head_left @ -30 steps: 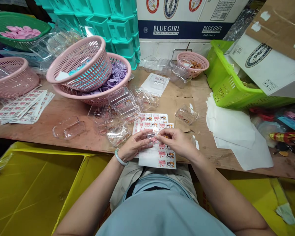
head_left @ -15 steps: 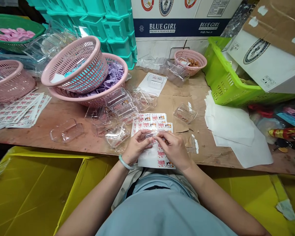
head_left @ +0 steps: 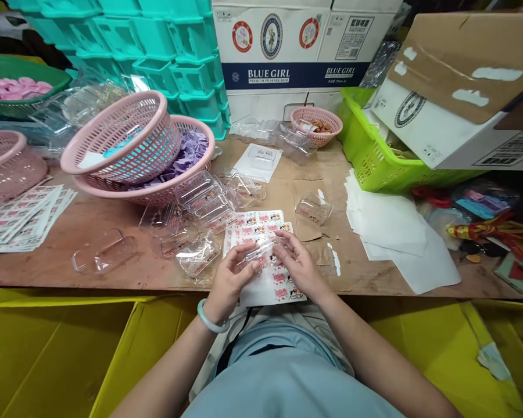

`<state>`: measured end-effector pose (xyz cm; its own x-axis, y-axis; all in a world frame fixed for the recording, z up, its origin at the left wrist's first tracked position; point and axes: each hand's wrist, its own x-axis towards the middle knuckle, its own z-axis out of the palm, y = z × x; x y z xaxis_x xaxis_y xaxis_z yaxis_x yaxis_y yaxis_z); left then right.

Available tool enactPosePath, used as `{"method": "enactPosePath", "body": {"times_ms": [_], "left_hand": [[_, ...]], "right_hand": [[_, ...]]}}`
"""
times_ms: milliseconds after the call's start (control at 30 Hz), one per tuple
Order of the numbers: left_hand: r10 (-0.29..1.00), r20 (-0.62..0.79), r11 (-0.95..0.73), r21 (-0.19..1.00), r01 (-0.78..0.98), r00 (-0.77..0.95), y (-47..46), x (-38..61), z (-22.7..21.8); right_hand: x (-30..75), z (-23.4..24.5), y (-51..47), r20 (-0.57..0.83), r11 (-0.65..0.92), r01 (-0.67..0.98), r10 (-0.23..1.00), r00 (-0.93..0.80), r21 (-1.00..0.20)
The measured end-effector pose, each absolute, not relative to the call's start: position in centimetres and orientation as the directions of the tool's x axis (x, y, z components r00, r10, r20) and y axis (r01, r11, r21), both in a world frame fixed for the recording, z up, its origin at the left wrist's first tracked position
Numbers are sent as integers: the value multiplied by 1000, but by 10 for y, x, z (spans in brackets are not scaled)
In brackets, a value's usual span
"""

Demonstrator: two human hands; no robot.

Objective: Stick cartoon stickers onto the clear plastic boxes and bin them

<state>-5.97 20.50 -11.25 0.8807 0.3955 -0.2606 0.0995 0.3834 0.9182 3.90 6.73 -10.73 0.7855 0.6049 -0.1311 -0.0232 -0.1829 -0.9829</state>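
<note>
The hands have moved a little since a second ago: the small clear box is now tipping up on one side, and the whole view has slid down and left. The left hand is pinching the left end of the box with its thumb and fingers. The right hand is pinching the right end, with its fingertips curling over the top edge. The box is being held just above the sticker sheet, which is lying flat at the near edge of the table. A green bracelet is sitting on the left wrist.

Just left of the hands, a pile of clear boxes is resting on the table. Behind the pile, a pink basket is leaning inside a bigger pink basket full of purple pieces. One more clear box is lying apart, past the right hand. White paper sheets are lying to the right, in front of a green basket. More sticker sheets are stacked far to the left.
</note>
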Motion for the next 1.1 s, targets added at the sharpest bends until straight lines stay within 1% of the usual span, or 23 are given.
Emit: {"method": "enactPosePath", "body": {"times_ms": [67, 133, 200, 267, 300, 333, 367, 400, 433, 500, 533, 567, 600, 633, 733, 800, 867, 933, 967, 1033, 1100], "left_hand": [[398, -196, 300, 951, 75, 896, 205, -60, -108], [371, -131, 227, 973, 47, 920, 208, -58, -105], [303, -73, 184, 983, 17, 950, 212, -54, -105], [199, -11, 175, 984, -24, 980, 216, -45, -107], [148, 18, 176, 983, -45, 989, 218, -38, -108], [113, 44, 180, 982, -64, 993, 218, -30, -109], [107, 63, 186, 979, -82, 992, 217, -19, -109], [134, 75, 184, 978, -99, 988, 215, -8, -109], [191, 81, 165, 980, -113, 978, 212, 4, -109], [325, 92, 72, 990, -122, 941, 205, 27, -110], [366, 98, 14, 994, -110, 926, 200, 37, -110], [373, 103, -43, 995, -94, 922, 196, 44, -112], [354, 108, -93, 992, -80, 929, 192, 49, -113], [320, 112, -133, 988, -72, 941, 188, 51, -116], [256, 122, -241, 969, -59, 959, 182, 49, -125], [266, 129, -305, 951, -44, 955, 183, 44, -130], [286, 147, -352, 935, -39, 947, 187, 40, -131], [305, 174, -382, 923, -47, 936, 192, 39, -131], [316, 183, -388, 920, -49, 931, 195, 39, -130], [340, 184, -390, 920, -39, 922, 201, 40, -129], [364, 172, -392, 920, -17, 916, 206, 41, -128]], "right_hand": [[41, -104, 62, -105, -151, -10, 637, 764, -988], [45, -99, 54, -89, -170, 35, 669, 738, -985], [52, -96, 43, -118, -158, 1, 748, 653, -987], [63, -93, 32, -144, -127, -69, 838, 527, -989], [70, -92, 26, -136, -114, -75, 867, 480, -991], [79, -91, 21, -108, -101, -39, 878, 467, -994], [89, -91, 16, -64, -97, 42, 870, 488, -994], [101, -91, 13, -7, -105, 153, 845, 535, -983], [114, -92, 10, 70, -124, 276, 797, 599, -953], [140, -98, 6, 251, -205, 486, 654, 714, -850], [153, -103, 5, 322, -261, 548, 584, 745, -795], [164, -109, 4, 367, -316, 583, 534, 762, -749], [174, -116, 3, 386, -362, 601, 512, 767, -713], [182, -123, 2, 385, -401, 613, 516, 765, -681], [193, -139, 4, 359, -450, 642, 564, 744, -621], [194, -140, 12, 355, -448, 630, 555, 752, -634], [197, -131, 32, 367, -430, 591, 498, 786, -683], [202, -116, 64, 395, -378, 565, 439, 807, -734], [207, -108, 85, 410, -341, 566, 431, 804, -751], [219, -92, 130, 410, -277, 583, 489, 770, -764], [231, -84, 176, 396, -258, 600, 549, 736, -757]]}}
